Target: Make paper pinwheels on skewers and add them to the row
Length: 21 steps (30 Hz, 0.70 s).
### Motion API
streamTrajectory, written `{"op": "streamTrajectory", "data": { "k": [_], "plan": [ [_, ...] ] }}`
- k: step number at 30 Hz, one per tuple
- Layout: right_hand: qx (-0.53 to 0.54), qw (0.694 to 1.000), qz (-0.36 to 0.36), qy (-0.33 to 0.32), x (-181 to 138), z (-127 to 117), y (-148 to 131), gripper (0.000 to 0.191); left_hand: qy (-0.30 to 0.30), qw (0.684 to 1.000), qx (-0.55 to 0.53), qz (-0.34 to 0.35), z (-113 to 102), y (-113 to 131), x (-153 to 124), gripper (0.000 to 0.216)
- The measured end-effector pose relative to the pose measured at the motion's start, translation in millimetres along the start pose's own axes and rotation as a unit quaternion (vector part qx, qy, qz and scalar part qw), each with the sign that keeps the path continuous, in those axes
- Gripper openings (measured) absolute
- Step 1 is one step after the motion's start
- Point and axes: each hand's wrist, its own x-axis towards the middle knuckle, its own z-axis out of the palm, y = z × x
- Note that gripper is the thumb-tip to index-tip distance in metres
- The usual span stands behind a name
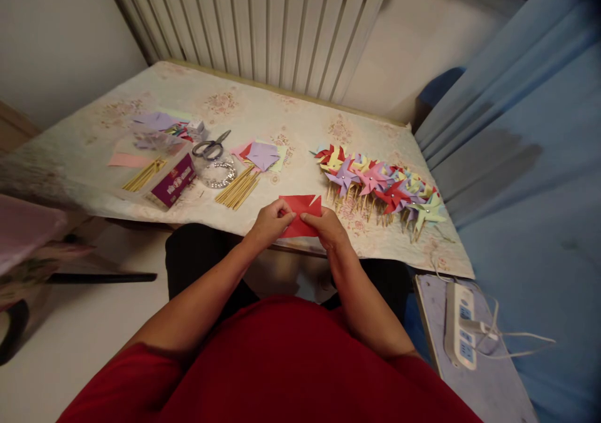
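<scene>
Through the head camera I had the red paper square (298, 204) over the middle of the desk's near edge, held by both hands. Left hand (271, 222) pinched its left side, right hand (328, 226) its right; thumbs lay on top, and the other fingers were mostly hidden, so I couldn't tell their exact grip below. A slit gaped near the paper's far right corner; no vanes folded, no stick on it.

Progress, my read: well along. A crowd of assembled paper pinwheels (393, 195) on sticks lay toward the desk's right edge. Left to do, I judged: this red one, plus the loose paper pieces (261, 155) left of centre, by the bundle of bare wooden sticks (237, 188) pointing at the near edge. More sticks sat in the plastic box (174, 182) toward the near left corner; scissors (212, 148) lay just behind it.

Hard to make out: the pinwheels overlapped, so no count. Clutter behind the box blurred together. The silvery ring-shaped thing (227, 174) beside the sticks might have been beads or pins; couldn't tell. Paper's underside unseen.
</scene>
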Motion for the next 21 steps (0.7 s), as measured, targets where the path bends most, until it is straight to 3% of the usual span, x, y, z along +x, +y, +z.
{"op": "streamTrajectory", "data": {
  "k": [6,9,13,15,18,21],
  "plan": [
    [-0.081,0.996,-0.018,0.041,1,1,1,0.027,0.003,1.000,0.002,0.011,0,-1,0,0.015],
    [-0.098,0.994,-0.020,0.052,3,0,4,0.028,0.012,0.999,-0.051,0.014,2,-4,-1,0.017],
    [-0.075,0.995,-0.019,0.067,7,-1,8,0.029,0.063,0.979,-0.194,-0.009,4,-8,-5,0.056],
    [-0.059,0.996,-0.023,0.069,7,-1,9,0.029,0.067,0.967,-0.242,-0.045,4,-10,-8,0.063],
    [-0.053,0.996,-0.024,0.067,7,1,10,0.029,0.005,0.954,-0.282,-0.099,5,-12,-10,0.046],
    [-0.050,0.997,-0.023,0.062,5,4,9,0.030,-0.028,0.948,-0.299,-0.109,7,-12,-11,0.035]
  ]
}}
